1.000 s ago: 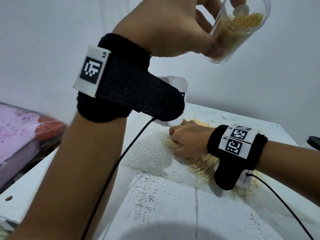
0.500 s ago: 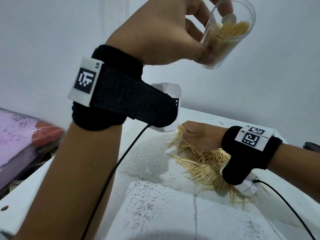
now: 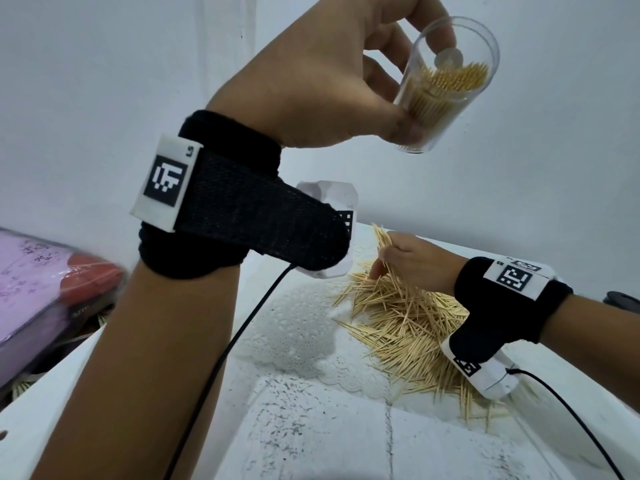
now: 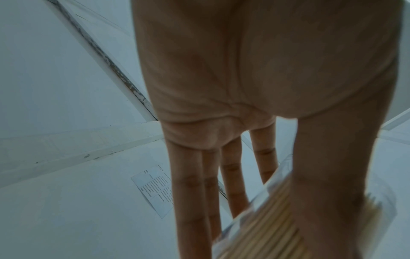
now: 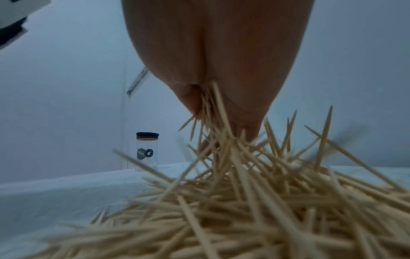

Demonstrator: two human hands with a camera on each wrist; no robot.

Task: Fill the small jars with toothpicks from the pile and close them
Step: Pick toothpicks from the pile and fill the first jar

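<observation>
Head view has our left hand (image 3: pixel 322 77) up high, thumb and fingers pinching a clear round jar (image 3: pixel 446 84) part full of toothpicks. Our right hand (image 3: pixel 412 265) pinches a bundle out of the pale, spiky pile (image 3: pixel 408 327) on the white table (image 3: pixel 311 438). Only our right wrist view catches a second jar (image 5: pixel 147 152), dark-lidded, upright, far left.

a plain white wall (image 3: pixel 104 98) stands behind a white table (image 3: pixel 311 445) with speckled, worn paint. a lace doily (image 3: pixel 294 327) lies on it. left, a pink floral bundle (image 3: pixel 27 282) sits lower down.
</observation>
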